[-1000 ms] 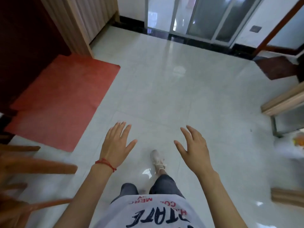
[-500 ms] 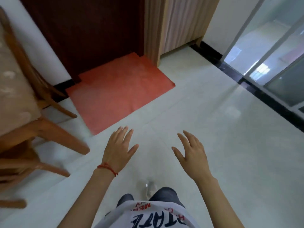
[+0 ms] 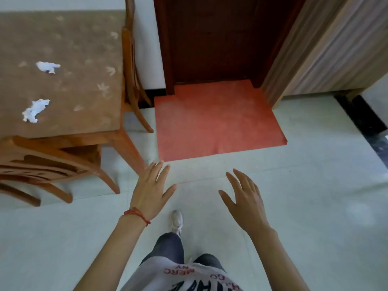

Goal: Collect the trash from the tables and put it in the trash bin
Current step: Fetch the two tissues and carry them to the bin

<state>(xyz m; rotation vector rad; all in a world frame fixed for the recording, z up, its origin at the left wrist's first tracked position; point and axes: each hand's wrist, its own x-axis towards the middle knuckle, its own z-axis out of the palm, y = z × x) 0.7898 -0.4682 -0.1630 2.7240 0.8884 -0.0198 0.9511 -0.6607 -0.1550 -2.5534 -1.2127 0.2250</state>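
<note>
Two crumpled tissues, upper one point(image 3: 47, 67) and lower one point(image 3: 35, 110), lie uncollected on the table point(image 3: 84, 38), upper left. Left hand point(image 3: 151, 191) and right hand point(image 3: 245, 201) spread wide, empty, lower centre. Bin unseen; collection seemingly all ahead.

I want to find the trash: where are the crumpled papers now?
In the head view, two crumpled papers lie on the brown table at upper left, ahead of the left hand.

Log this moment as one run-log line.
phase: approaching table | left hand: open, empty | right hand: open, empty | trash: two crumpled papers on table | bin: not in view
</note>
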